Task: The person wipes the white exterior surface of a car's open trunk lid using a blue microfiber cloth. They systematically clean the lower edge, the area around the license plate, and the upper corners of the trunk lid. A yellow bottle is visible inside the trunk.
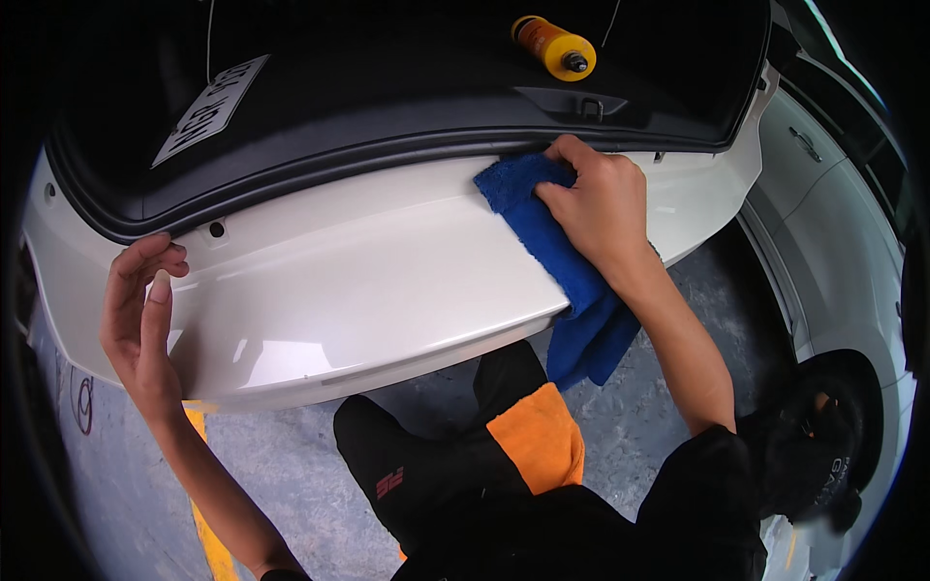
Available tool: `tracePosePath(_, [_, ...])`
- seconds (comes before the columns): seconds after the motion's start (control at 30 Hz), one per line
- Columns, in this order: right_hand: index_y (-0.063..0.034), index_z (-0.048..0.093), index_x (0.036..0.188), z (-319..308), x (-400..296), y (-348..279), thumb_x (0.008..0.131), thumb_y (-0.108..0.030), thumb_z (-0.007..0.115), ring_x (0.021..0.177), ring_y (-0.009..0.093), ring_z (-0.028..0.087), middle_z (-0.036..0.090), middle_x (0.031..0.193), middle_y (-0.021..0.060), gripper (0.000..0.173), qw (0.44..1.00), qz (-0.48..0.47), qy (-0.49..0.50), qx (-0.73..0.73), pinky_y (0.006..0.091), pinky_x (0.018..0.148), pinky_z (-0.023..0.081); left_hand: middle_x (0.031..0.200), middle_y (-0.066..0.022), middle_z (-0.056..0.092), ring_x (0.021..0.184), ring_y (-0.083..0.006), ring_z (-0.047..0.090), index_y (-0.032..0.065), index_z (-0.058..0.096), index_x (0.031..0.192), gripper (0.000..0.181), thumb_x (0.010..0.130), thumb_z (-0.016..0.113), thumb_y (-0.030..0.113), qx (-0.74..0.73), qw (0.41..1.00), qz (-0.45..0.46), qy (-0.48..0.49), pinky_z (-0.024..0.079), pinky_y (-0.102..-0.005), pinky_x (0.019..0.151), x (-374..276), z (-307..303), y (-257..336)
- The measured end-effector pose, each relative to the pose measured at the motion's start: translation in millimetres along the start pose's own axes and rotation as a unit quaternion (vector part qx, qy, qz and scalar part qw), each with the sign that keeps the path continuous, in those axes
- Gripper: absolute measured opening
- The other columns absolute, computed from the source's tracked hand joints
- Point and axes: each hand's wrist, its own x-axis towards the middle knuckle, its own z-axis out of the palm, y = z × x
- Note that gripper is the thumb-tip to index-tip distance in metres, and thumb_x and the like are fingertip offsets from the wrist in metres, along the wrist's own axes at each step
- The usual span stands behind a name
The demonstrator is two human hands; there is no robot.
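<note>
My right hand (pixel 607 200) grips a blue microfibre cloth (pixel 574 261) at its upper end. The cloth lies against the white rear bumper (pixel 378 290) of a car, just below the black rubber seal (pixel 334 154) of the trunk opening. Its lower part hangs over the bumper's edge. At the bumper's left side, my left hand (pixel 145 312) holds nothing; its fingers are bent and the thumb stands apart. Those fingertips are close to the seal's left corner, but whether they touch it I cannot tell.
Inside the trunk are a yellow bottle (pixel 556 49) with a dark nozzle and a licence plate (pixel 212 109). An orange cloth (pixel 541 439) hangs by my legs (pixel 436 465). Another light-coloured car (pixel 828 189) stands at right, near a dark item with writing (pixel 814 465).
</note>
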Motion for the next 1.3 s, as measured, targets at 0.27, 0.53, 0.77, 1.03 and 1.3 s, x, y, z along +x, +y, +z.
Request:
tracePosePath(0.27, [-0.0019, 0.078, 0.112, -2, 9, -14, 0.079, -0.009, 0.084, 0.076, 0.032, 0.079, 0.080, 0.086, 0.0185, 0.034, 0.987, -0.114, -0.046, -0.108, 0.0397, 0.074, 0.064, 0.110, -0.0137, 0.078, 0.107, -0.0243, 0.073, 0.0020, 0.075, 0.126, 0.043, 0.092, 0.068, 0.028, 0.029, 0.999, 0.012, 0.016, 0.053, -0.0421, 0.108, 0, -3, -5])
tracePosePath(0.53, [-0.0003, 0.077, 0.109, -11, 10, -4, 0.079, -0.005, 0.081, 0.080, 0.034, 0.079, 0.079, 0.091, 0.0220, 0.031, 0.996, -0.067, -0.055, -0.005, 0.0407, 0.076, 0.063, 0.109, -0.0144, 0.078, 0.105, -0.0248, 0.073, 0.0017, 0.076, 0.123, 0.043, 0.090, 0.068, 0.028, 0.037, 0.999, 0.013, 0.018, 0.054, -0.0428, 0.105, 2, -2, -1])
tracePosePath(0.77, [-0.0002, 0.077, 0.108, 0, 5, 0, 0.078, -0.004, 0.081, 0.081, 0.033, 0.079, 0.080, 0.095, 0.0215, 0.031, 0.999, -0.033, -0.013, 0.038, 0.0406, 0.078, 0.064, 0.108, -0.0132, 0.078, 0.105, -0.0243, 0.072, 0.0017, 0.076, 0.123, 0.039, 0.092, 0.068, 0.025, 0.038, 0.999, 0.015, 0.016, 0.053, -0.0414, 0.105, 1, 0, -1])
tracePosePath(1.03, [-0.0054, 0.076, 0.105, -58, -13, 21, 0.074, 0.000, 0.078, 0.085, 0.030, 0.080, 0.082, 0.098, 0.0141, 0.031, 0.994, -0.061, 0.009, -0.095, 0.0386, 0.077, 0.064, 0.107, -0.0127, 0.078, 0.104, -0.0228, 0.072, 0.0019, 0.076, 0.125, 0.042, 0.094, 0.068, 0.028, 0.038, 0.999, 0.003, 0.017, 0.053, -0.0410, 0.106, 0, -2, -1])
tracePosePath(1.3, [0.0016, 0.080, 0.103, -32, -17, 19, 0.075, -0.013, 0.079, 0.071, 0.032, 0.078, 0.079, 0.085, 0.0211, 0.031, 0.998, 0.041, -0.039, 0.033, 0.0378, 0.073, 0.063, 0.106, -0.0115, 0.076, 0.110, -0.0243, 0.071, 0.0020, 0.074, 0.127, 0.039, 0.098, 0.061, 0.026, 0.059, 0.998, 0.002, 0.008, 0.048, -0.0447, 0.112, -1, -2, -7])
